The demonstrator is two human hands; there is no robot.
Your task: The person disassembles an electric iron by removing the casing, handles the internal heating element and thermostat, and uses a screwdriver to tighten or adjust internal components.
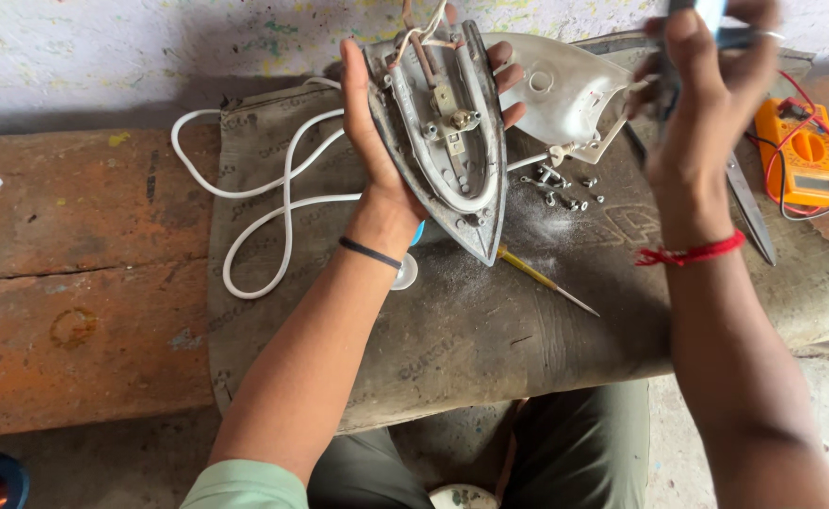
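Note:
My left hand [381,141] grips an opened clothes iron base [447,141], its grey soleplate turned up so the heating element, wires and terminals show. It is tilted, tip toward me, above a dusty sack cloth [471,330]. My right hand [707,104] is raised at the upper right and blurred. It is closed on a dark tool [707,24] whose kind I cannot tell. The iron's white plastic cover [565,94] lies on the cloth behind the base. The white power cord [264,188] loops to the left.
Loose screws [565,188] lie on the cloth beside a yellow-handled screwdriver [539,280]. Scissors [749,207] and an orange multimeter [806,155] with red and black leads sit at the right. The cloth covers a worn reddish wooden bench [75,283].

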